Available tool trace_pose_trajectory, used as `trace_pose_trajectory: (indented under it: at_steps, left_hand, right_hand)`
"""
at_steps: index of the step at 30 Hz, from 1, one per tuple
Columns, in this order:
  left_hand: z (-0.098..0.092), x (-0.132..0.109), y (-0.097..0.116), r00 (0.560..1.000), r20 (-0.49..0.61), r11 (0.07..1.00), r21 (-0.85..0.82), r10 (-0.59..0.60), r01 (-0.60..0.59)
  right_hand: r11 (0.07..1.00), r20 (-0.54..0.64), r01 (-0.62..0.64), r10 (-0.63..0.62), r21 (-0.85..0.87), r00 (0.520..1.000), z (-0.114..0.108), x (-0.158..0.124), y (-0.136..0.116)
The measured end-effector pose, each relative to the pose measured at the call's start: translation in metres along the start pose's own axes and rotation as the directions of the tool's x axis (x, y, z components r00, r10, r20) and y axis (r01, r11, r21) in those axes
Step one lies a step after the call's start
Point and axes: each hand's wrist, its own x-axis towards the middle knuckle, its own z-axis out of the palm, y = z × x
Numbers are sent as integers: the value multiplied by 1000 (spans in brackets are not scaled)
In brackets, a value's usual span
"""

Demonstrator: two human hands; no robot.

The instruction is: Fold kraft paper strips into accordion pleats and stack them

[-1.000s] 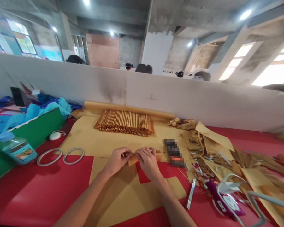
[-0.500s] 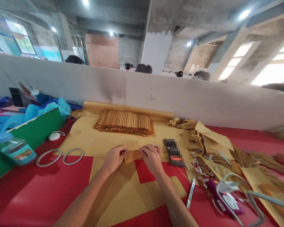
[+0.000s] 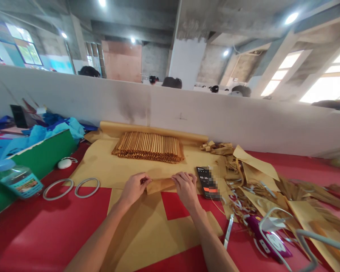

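Head view: left hand (image 3: 133, 190) fingers clamped on the left end of a brown paper strip (image 3: 161, 185), right hand (image 3: 185, 188) fingers clamped on its right end. Strip sits between the hands, above the counter (image 3: 73, 234), near side of the pleated paper stack (image 3: 150, 147). Doing it well, I'd judge: pull evenly, edges level, pinch lightly so thin paper doesn't tear or crease askew. Phone (image 3: 203, 178) lies just beside right hand; best not knock it.
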Motion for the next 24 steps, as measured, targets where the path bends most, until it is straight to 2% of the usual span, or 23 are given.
trace_pose_trajectory:
  at_steps: [9, 15, 17, 19, 21, 22, 24]
  left_hand:
    - [-2, -2, -4, 1000, 26, 999, -39, -6, 7]
    - [4, -11, 18, 969, 239, 982, -188, 60, -14]
    - [10, -13, 24, 955, 293, 966, -257, 55, 23]
    - [17, -14, 27, 949, 312, 933, -350, 32, 84]
    - [23, -15, 27, 947, 320, 881, -452, 13, 141]
    - [26, -15, 27, 945, 326, 852, -496, 7, 165]
    - [30, -15, 26, 937, 349, 789, -575, -1, 215]
  right_hand:
    - [997, -35, 73, -74, -19, 997, 1, -2, 7]
    - [994, -64, 93, -90, 49, 994, -2, -5, -3]
    - [995, -114, 43, -32, 92, 993, 1, -5, -10]
    - [977, -208, -96, 136, 189, 969, 5, -3, -15]
    - [877, -241, -250, 369, 411, 898, 11, -1, -18]
    - [772, -189, -305, 476, 557, 859, 14, 1, -19]
    - [463, 32, -376, 596, 802, 802, 18, 3, -20]
